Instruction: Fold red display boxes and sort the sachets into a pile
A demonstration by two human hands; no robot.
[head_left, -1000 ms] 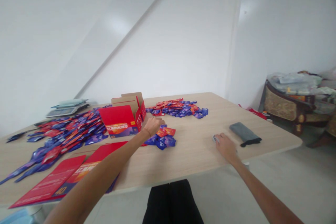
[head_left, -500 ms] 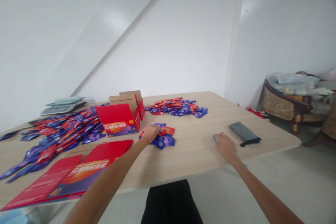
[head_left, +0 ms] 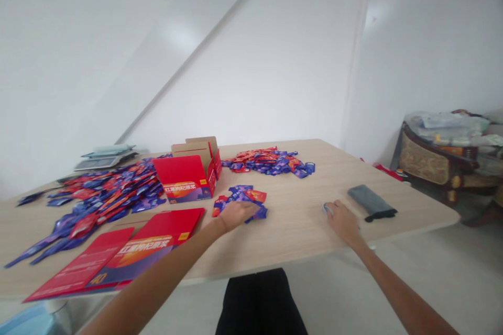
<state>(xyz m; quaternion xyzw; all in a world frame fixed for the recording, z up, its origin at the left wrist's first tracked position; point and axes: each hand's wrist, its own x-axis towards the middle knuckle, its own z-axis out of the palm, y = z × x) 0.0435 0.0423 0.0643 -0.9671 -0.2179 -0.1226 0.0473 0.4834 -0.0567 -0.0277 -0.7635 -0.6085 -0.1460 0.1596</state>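
Note:
My left hand [head_left: 238, 214] reaches over a small group of red and purple sachets [head_left: 241, 192] on the table, its fingers stretched out to the right. It covers part of these sachets, and I see nothing gripped in it. To the right, my right hand [head_left: 342, 221] rests on the tabletop, fingers curled round a small pale grey thing [head_left: 326, 208] too small to name. A folded grey cloth [head_left: 371, 201] with a dark edge lies just beyond that hand.
Open red cartons [head_left: 184, 178] stand behind flattened red cartons [head_left: 141, 251]. A large sachet heap [head_left: 106, 193] spreads at the left, and another sachet pile [head_left: 271, 160] lies at the back. A flat scale-like device [head_left: 104, 161] sits far left. A loaded armchair [head_left: 428, 162] stands off the table's right side.
My left hand has moved nearer to me and slightly right over the small sachet group, its fingers straighter. My right hand keeps its place beside the cloth. The view has shifted a little.

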